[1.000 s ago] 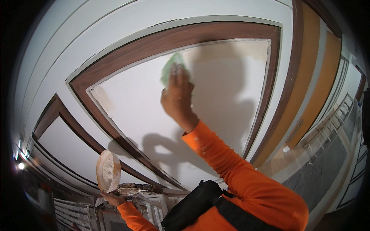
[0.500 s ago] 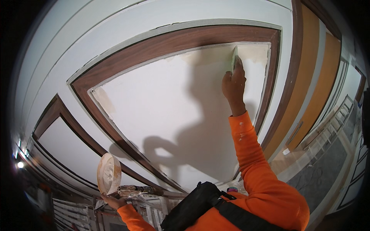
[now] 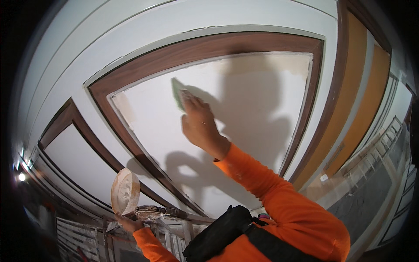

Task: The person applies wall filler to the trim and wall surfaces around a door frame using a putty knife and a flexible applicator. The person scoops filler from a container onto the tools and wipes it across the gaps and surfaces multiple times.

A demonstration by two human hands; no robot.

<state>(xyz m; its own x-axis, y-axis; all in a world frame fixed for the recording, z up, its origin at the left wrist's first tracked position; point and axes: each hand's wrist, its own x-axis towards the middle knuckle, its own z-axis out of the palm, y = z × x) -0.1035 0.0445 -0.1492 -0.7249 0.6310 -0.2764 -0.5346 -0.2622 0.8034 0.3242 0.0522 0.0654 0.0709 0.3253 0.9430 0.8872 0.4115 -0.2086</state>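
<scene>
My right hand (image 3: 200,126), in an orange sleeve, grips a light green flat spreading blade (image 3: 178,92), slightly blurred, against the white inset panel (image 3: 161,135). The panel sits inside a brown wood-look frame (image 3: 209,46), with beige patches along its top and left edges. At the lower left, my left hand (image 3: 129,223) holds up a round tan container (image 3: 125,191) with white paste inside. Just right of the container is a paste-crusted, dark-handled object (image 3: 159,212); I cannot tell whether that hand touches it.
A smaller framed panel (image 3: 83,153) is at left. Yellow-brown panels (image 3: 362,105) stand at right, above a ladder-like metal object (image 3: 371,153). Paint-spattered slatted metalwork (image 3: 76,240) is below at left. A black bag (image 3: 216,233) hangs on my body.
My right hand and blade swung right to the panel's upper right corner, then back leftward and lower, to left of centre. My left hand and container barely moved.
</scene>
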